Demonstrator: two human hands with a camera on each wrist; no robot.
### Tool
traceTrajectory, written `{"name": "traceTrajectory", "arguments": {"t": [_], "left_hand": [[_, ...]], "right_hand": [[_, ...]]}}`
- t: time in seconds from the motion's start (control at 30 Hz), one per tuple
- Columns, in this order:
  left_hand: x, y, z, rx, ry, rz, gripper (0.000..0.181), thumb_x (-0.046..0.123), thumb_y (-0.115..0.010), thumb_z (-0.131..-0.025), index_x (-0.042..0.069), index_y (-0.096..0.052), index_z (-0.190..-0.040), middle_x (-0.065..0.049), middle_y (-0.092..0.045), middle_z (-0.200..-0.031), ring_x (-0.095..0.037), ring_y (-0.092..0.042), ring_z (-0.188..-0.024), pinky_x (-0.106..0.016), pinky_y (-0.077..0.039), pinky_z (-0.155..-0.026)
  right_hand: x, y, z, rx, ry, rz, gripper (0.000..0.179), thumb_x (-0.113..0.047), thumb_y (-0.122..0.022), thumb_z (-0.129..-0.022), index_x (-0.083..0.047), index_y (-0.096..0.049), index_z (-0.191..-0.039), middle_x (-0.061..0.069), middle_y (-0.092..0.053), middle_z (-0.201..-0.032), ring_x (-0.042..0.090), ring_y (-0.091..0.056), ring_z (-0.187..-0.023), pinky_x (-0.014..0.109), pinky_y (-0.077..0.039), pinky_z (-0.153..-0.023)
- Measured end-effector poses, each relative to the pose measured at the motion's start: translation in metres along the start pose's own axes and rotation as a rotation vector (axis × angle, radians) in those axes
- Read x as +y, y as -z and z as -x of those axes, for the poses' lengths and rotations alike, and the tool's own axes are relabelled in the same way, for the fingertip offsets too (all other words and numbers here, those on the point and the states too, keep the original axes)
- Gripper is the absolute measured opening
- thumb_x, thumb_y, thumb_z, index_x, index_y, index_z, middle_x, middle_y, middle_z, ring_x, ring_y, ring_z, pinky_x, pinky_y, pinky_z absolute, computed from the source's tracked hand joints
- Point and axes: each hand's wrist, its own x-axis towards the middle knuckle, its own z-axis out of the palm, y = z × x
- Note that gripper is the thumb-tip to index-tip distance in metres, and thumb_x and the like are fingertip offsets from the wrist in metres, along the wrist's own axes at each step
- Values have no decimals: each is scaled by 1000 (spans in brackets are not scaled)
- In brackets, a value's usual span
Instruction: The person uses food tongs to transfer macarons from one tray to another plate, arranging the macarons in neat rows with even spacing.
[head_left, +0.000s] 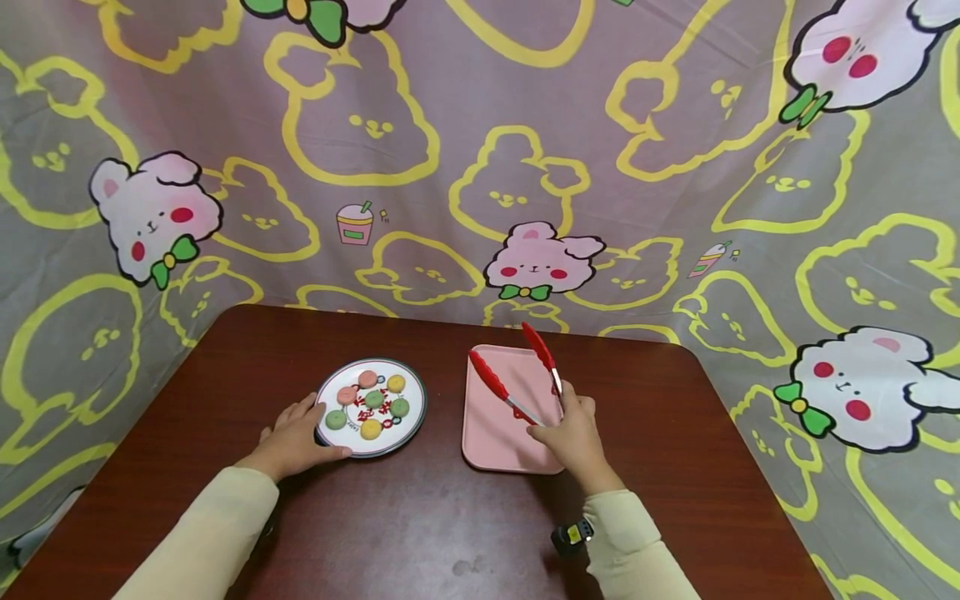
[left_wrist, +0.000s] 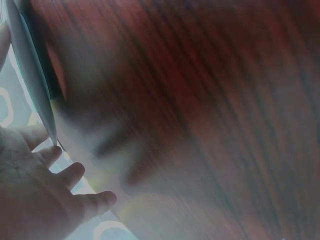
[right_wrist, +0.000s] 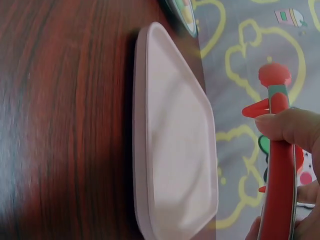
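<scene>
My right hand [head_left: 573, 433] holds metal tongs [head_left: 491, 375] with red scalloped tips, which are spread apart above the pink tray [head_left: 487, 442]. Nothing is between the tips. In the right wrist view, thumb and fingers close round the red handle [right_wrist: 280, 185]. My left hand [head_left: 296, 437] rests at the left rim of a round white plate [head_left: 405, 429], thumb by the near edge and fingers at the side. The left wrist view shows those fingers [left_wrist: 70, 175] spread and fairly straight along the plate's edge. On the plate lie several small round macarons [head_left: 374, 401] in pink, yellow and green.
Plate and tray stand side by side on a dark wooden table [head_left: 360, 525], a strip of bare wood between them. A patterned cloth [head_left: 420, 150] hangs behind and along both sides. A dark device [head_left: 572, 535] sits at the right wrist.
</scene>
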Motion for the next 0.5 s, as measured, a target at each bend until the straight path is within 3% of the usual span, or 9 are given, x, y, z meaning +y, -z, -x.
{"name": "traceTrajectory", "arguments": {"t": [0.2, 0.5], "left_hand": [[-1, 0, -1, -3, 7, 9, 114, 63, -75, -69, -12, -31, -143, -34, -16, -151, -56, -13, -134, -78, -13, -100], [-1, -1, -2, -3, 14, 10, 115, 63, -75, -69, -11, -31, -144, -34, -16, -151, -56, -13, -134, -77, -13, -100]], "right_hand": [[12, 10, -2, 16, -41, 16, 91, -16, -84, -69, 0, -35, -144, 28, -40, -118, 44, -48, -109, 54, -42, -94], [23, 16, -2, 50, -68, 24, 86, -16, -83, -70, 0, -37, -140, 26, -40, -113, 41, -46, -103, 52, -44, -85]]}}
